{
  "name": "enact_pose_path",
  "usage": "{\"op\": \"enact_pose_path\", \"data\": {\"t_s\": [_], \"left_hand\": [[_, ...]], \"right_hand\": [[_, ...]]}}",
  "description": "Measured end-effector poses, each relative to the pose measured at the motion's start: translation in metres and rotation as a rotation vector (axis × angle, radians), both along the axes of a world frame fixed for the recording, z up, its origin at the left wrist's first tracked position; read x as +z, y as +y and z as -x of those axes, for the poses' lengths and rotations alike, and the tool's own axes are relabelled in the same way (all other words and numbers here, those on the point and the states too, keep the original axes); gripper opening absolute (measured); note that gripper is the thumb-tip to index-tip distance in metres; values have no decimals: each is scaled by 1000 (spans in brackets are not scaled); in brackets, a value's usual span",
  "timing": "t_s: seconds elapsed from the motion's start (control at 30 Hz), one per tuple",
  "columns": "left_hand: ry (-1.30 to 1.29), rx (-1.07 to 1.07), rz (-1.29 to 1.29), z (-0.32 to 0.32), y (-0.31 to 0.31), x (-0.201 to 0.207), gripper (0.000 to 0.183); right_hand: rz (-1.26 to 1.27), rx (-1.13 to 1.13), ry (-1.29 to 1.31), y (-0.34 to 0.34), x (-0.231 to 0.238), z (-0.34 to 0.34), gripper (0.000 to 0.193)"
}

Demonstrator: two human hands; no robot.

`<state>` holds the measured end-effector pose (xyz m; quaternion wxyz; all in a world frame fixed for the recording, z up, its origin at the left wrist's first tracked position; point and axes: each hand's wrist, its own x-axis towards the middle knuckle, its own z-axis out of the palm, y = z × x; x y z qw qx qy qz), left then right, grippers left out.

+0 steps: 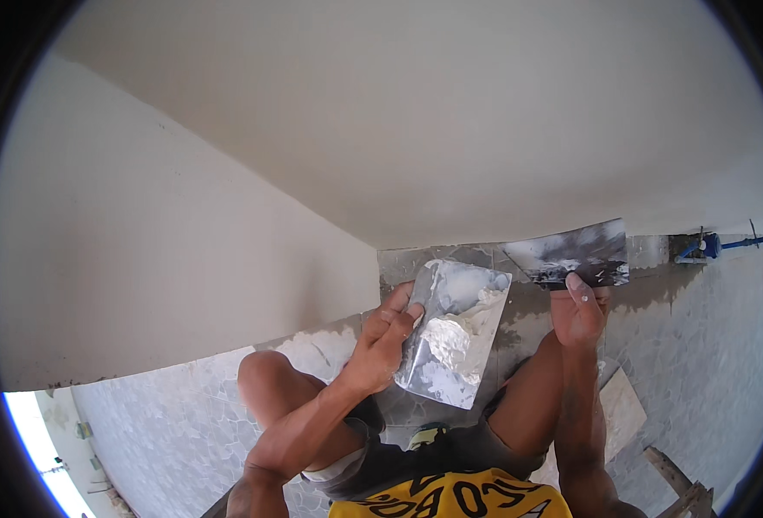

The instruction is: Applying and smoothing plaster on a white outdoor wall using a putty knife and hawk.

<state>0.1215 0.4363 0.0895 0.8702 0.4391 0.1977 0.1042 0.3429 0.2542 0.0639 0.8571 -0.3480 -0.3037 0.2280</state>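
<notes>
My left hand (387, 341) is closed on the left edge of a metal plastering trowel (414, 367), its flat face turned up. A wet heap of white plaster (452, 341) lies on that face, with thinner smears around it. To the right, my right hand (583, 315) grips a second broad metal blade, a finishing trowel (608, 250), thumb laid over its near edge. White streaks of plaster mark this blade. It stands close to the foot of the wall, and I cannot tell whether it touches. The two tools are apart.
Two smooth pale walls (502, 112) meet in a corner ahead. Grey patterned floor tiles (183, 406) run along their base. Blue pipe fittings (711, 247) stick out at the right. A pale board (621, 410) and pieces of wood (679, 483) lie near my right leg.
</notes>
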Motion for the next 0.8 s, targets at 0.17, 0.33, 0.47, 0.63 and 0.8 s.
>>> {"op": "enact_pose_path", "data": {"t_s": [0.17, 0.33, 0.47, 0.63, 0.8], "left_hand": [[1, -49, -16, 1, 2, -9, 35], [1, -3, -7, 8, -8, 1, 35], [190, 143, 70, 5, -5, 14, 33], [-15, 28, 104, 7, 2, 13, 35], [27, 62, 128, 3, 2, 21, 39]], "right_hand": [[-21, 15, -30, -8, -10, -26, 54], [-83, 14, -13, -11, 16, -7, 55], [6, -146, -32, -1, 17, -23, 48], [110, -259, -145, -13, 33, -30, 36], [77, -531, -217, -7, 49, 54, 22]]}}
